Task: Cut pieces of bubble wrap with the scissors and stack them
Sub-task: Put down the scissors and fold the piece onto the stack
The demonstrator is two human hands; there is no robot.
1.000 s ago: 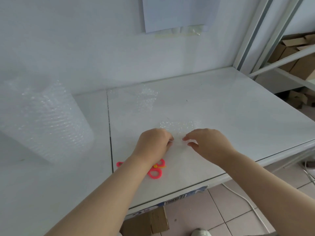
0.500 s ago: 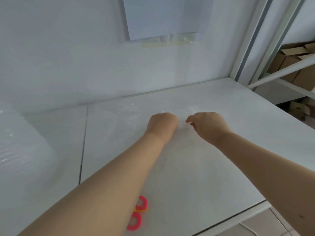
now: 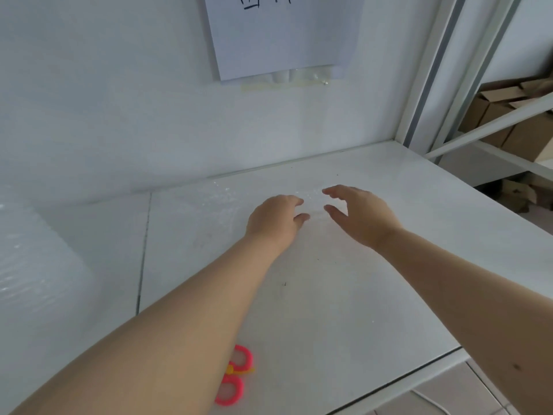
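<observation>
A clear cut piece of bubble wrap (image 3: 312, 199) lies flat on the white table (image 3: 389, 265) near the wall, hard to see against it. More bubble wrap (image 3: 221, 196) glints just to its left. My left hand (image 3: 276, 220) hovers at the piece's left edge with fingers loosely curled and thumb apart, holding nothing. My right hand (image 3: 359, 215) is at its right edge, fingers spread open. The pink-handled scissors (image 3: 235, 375) lie at the table's near edge, partly hidden under my left forearm.
A big roll of bubble wrap (image 3: 33, 271) stands at the left. A paper sheet (image 3: 284, 34) is taped to the wall ahead. White shelf posts (image 3: 428, 85) rise at the right, with cardboard boxes (image 3: 514, 121) behind them. The table's front edge (image 3: 398, 381) runs bottom right.
Both hands carried the cut piece away from me toward the wall, set it down and opened their fingers. The view tilted up, so the scissors now sit low in the frame.
</observation>
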